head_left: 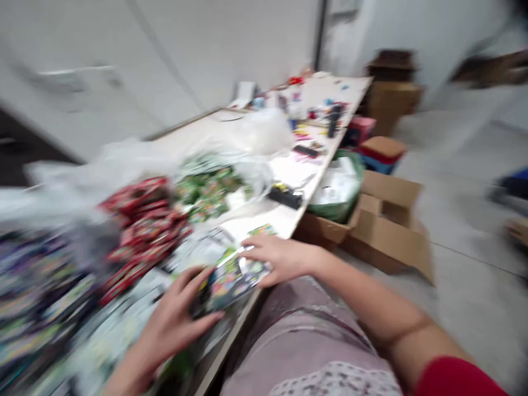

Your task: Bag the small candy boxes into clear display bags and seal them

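A shiny, colourful printed packet (235,278) is held between my two hands at the table's near edge. My right hand (280,258) grips its right end, fingers over the top side and thumb below. Around its left end curl the fingers and thumb of my left hand (177,316), with something dark and yellow partly hidden in the gap. Another colourful packet (262,230) lies just beyond my right fingers. Red packets (144,231) are heaped to the left, beside green packets (214,190) in a clear plastic bag. Motion blur hides the print.
Many dark, multicoloured packets (45,297) cover the left side. A black object (285,195) lies near the table's (251,223) right edge, with small items farther back. On the floor at right stand an open cardboard box (383,236) and a green-lined container (336,209).
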`<action>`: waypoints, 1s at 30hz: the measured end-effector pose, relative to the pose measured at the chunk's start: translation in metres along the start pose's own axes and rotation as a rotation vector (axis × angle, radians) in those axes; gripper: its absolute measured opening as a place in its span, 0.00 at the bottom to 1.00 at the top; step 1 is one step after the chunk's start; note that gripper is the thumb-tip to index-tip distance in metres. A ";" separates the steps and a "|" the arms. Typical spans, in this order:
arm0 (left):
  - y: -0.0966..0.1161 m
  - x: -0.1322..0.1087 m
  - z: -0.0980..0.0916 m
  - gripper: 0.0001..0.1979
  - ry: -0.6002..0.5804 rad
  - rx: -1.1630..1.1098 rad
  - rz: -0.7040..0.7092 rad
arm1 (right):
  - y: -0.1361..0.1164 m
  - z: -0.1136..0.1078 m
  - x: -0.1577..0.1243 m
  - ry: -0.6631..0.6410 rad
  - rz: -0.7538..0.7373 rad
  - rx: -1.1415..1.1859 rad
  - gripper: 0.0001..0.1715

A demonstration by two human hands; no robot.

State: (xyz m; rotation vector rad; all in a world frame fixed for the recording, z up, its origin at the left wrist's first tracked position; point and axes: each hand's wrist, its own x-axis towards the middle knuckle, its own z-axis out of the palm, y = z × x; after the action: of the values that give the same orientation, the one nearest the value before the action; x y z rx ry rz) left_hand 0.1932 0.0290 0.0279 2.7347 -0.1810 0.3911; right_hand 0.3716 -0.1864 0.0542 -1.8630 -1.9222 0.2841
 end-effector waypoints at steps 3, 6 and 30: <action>0.002 -0.037 -0.015 0.38 -0.085 -0.006 -0.163 | 0.007 0.001 0.003 -0.028 0.019 0.083 0.37; 0.005 -0.048 -0.018 0.41 -0.073 -0.005 -0.233 | 0.002 0.004 0.012 -0.089 -0.029 0.082 0.38; 0.049 -0.123 -0.022 0.42 0.200 0.023 -0.527 | -0.025 0.067 0.078 -0.088 -0.237 0.393 0.59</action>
State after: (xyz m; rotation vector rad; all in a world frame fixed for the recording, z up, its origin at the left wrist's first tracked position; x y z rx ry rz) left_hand 0.0622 0.0006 0.0281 2.6071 0.5860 0.5047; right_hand 0.3201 -0.1012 0.0197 -1.3772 -1.9515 0.6253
